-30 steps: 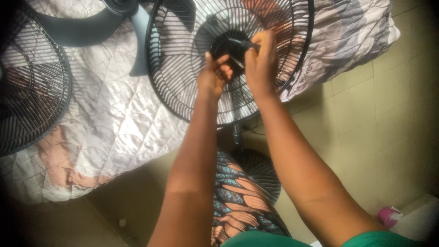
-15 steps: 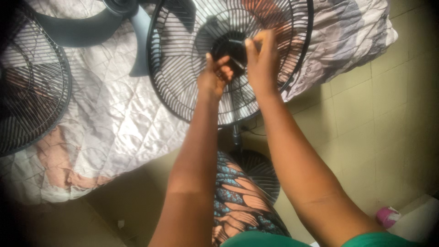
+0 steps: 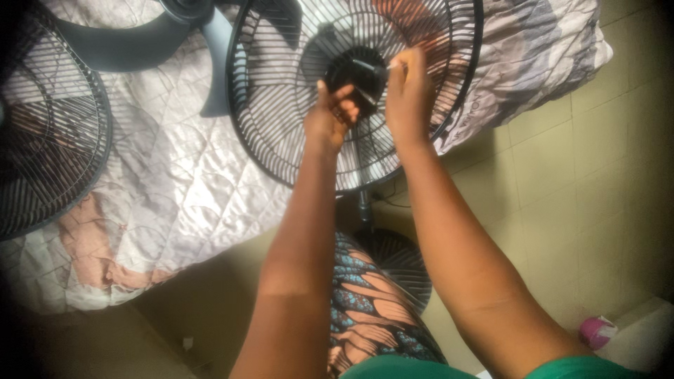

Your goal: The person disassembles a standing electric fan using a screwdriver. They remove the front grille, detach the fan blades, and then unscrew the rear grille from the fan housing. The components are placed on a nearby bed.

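A black wire fan guard (image 3: 281,133) on a standing fan faces me, with a round black hub (image 3: 353,70) at its centre. My left hand (image 3: 328,116) grips the lower left edge of the hub. My right hand (image 3: 408,98) pinches a thin dark tool (image 3: 372,68), like a screwdriver, whose tip lies across the hub. The fan's pole (image 3: 363,203) drops to a round base (image 3: 397,263) on the floor.
A second black fan guard (image 3: 49,133) and a grey fan blade (image 3: 140,38) lie on a quilted bed cover (image 3: 175,182) at the left. Beige floor tiles (image 3: 576,168) are at the right, with a pink-and-white object (image 3: 597,330) at the lower right.
My right hand has shifted slightly right and up, drawing the tool's handle away from the hub centre. My left hand stays on the hub.
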